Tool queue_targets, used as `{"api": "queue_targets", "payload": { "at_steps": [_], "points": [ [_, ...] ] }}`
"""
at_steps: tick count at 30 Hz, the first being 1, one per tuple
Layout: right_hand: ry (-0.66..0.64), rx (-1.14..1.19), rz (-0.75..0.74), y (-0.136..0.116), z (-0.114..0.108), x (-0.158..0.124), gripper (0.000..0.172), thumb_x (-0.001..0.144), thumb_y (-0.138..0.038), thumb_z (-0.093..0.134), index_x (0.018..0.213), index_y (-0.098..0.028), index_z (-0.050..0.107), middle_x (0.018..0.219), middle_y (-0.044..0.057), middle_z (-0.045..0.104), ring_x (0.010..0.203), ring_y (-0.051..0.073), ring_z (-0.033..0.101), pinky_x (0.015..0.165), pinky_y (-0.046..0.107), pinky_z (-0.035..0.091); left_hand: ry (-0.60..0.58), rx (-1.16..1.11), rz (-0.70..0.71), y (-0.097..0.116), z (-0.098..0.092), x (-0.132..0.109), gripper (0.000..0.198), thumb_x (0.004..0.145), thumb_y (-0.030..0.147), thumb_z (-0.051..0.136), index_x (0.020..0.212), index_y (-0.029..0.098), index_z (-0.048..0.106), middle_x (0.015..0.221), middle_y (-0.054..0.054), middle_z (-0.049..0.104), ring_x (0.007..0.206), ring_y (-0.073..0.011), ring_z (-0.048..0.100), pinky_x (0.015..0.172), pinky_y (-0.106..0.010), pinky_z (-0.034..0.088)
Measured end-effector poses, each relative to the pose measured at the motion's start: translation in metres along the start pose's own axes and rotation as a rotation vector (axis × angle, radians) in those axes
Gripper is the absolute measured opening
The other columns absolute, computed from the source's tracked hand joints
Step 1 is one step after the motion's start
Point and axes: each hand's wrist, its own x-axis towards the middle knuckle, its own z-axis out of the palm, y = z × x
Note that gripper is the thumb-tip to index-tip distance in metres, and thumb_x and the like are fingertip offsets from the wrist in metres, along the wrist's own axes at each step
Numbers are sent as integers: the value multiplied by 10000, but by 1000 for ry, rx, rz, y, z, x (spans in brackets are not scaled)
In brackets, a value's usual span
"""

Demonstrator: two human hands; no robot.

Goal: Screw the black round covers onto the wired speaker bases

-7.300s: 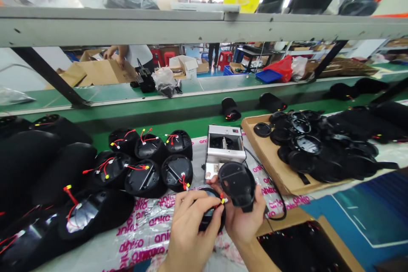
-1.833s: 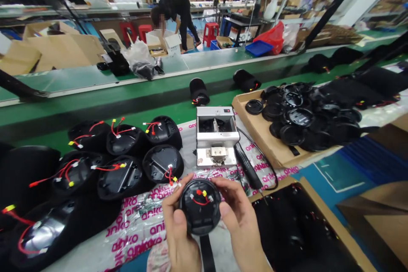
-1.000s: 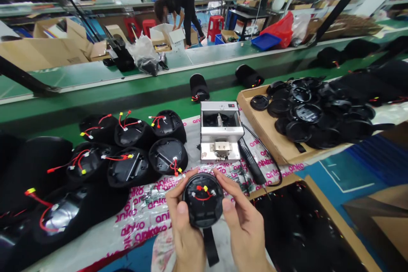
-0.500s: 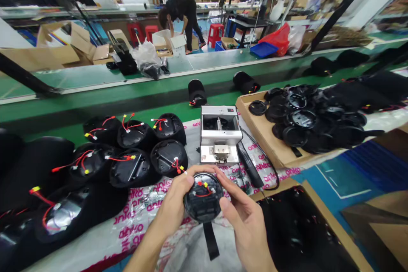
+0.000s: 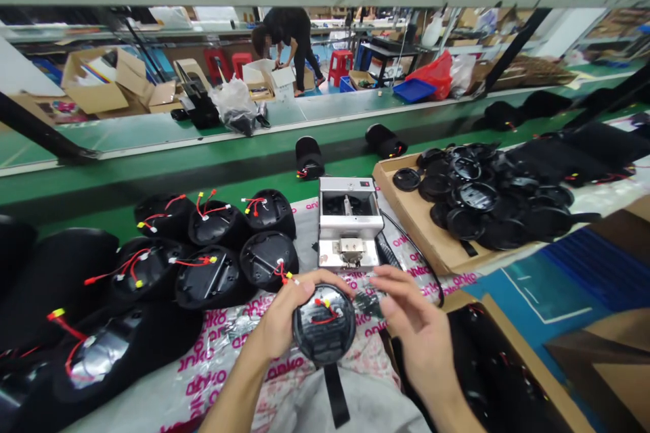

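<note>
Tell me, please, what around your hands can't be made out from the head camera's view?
- Underside of the round black wired disc: head view; it faces away, and the left hand covers part of the rim.
- Switch panel of the metal bench machine: head view; too small to read.
- Black items in the cardboard box: head view; cut off by the bottom edge.
- Co-worker's hands: head view; too small and distant.

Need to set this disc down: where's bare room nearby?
Bare printed film lies between the wired black domes and the black disc in your left hand; green belt lies behind the domes. Crowded: the lid-filled cardboard tray.
</note>
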Motion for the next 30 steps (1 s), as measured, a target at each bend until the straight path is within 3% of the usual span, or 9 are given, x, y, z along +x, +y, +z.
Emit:
{"api": "queue_targets", "payload": {
  "at_steps": [5,10,14,18,21,23,26,28,30],
  "points": [
    [-8,-304,96,37,-39,72,435,836,-499,865,1159,-210,843,997,88,755,861,273,707,953,503,606,23,4,-3,-7,-2,-3,616,1128,591,482,1143,117,875,1183,-146,853,1070,-314,761,984,-353,539],
    [-122,-338,228,57,-45,93,420,796,-412,932,1115,-171,803,1052,108,814,1008,298,750,1029,515,599,41,-16,-41,-12,-4,-5,607,1139,586,482,1191,116,863,1234,-149,836,1080,-314,745,1009,-365,540],
    [-265,-48,272,32,-66,92,540,726,-554,1003,1055,-174,804,889,112,826,825,301,780,799,428,653,67,-58,-38,-11,3,-8,596,1150,583,472,1173,134,863,1149,-124,836,1032,-284,750,966,-338,545],
    [-162,335,143,-16,-79,89,668,628,-706,1016,1008,-283,666,804,-24,670,623,161,641,623,312,601,59,-87,-42,-8,4,-10,588,1132,624,515,1165,149,859,1156,-119,828,1043,-274,741,948,-321,544],
    [-114,723,10,-58,-72,94,666,667,-779,992,898,-279,617,715,-99,505,415,35,327,444,214,442,24,-51,-83,-2,-2,-8,595,1116,658,538,1177,155,851,1173,-116,820,1045,-268,734,941,-315,542],
    [-215,877,-123,-84,-63,101,622,749,-769,971,768,-246,635,563,-131,371,340,15,126,328,218,247,-8,-35,-87,3,-4,-6,614,1108,687,540,1180,159,844,1155,-114,819,1007,-261,732,915,-317,545],
    [-405,810,-256,-106,-42,111,635,750,-837,925,718,-230,740,469,-83,444,321,79,326,323,243,277,-34,12,-47,8,-5,-3,621,1121,684,506,1171,160,837,1163,-124,822,1044,-280,741,955,-338,547],
    [-462,771,-294,-105,-21,112,710,749,-918,860,804,-211,818,534,-10,603,386,138,492,362,263,375,-35,43,6,8,-3,0,609,1134,641,476,1160,154,840,1208,-139,823,1136,-310,741,1042,-362,536],
    [-469,794,-373,-95,1,110,815,774,-997,754,864,-193,851,573,29,661,388,154,524,365,274,395,-49,54,56,7,-3,2,608,1140,583,439,1166,140,854,1282,-161,826,1235,-345,733,1129,-394,512]
  ]
}}
